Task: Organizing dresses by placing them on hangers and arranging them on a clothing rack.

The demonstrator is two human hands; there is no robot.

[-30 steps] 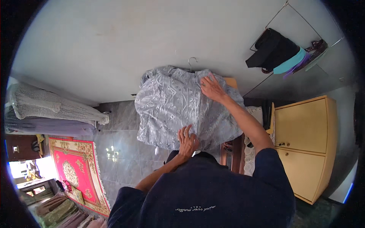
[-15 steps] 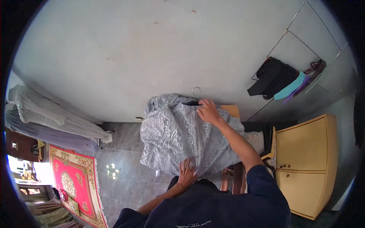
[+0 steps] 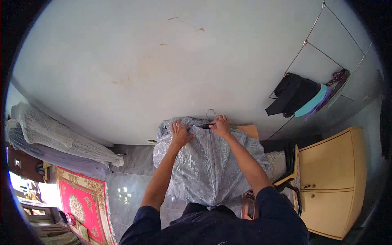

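A silver-grey patterned garment (image 3: pixel 204 163), blouse-like with a round neckline, lies spread before me on a hanger. The hanger's metal hook (image 3: pixel 210 110) sticks up above the neckline, and a bit of its dark part shows inside the collar. On the left shoulder of the garment rests my left hand (image 3: pixel 179 133), its fingers spread over the cloth. My right hand (image 3: pixel 221 126) is at the right side of the neckline beside the hook, thumb and fingers closed on the collar edge. What lies under the garment is mostly hidden.
A pale wall (image 3: pixel 163 73) rises just beyond the garment. Right of me stand a yellow wooden cabinet (image 3: pixel 326 163) and a chair (image 3: pixel 294 177). Dark and turquoise cloths (image 3: pixel 300 96) hang on a wire rack. At left are hanging pale fabrics (image 3: pixel 61 128) and a red rug (image 3: pixel 79 200).
My left hand has moved from the garment's lower edge up to its left shoulder. The right hand has settled at the collar beside the hook.
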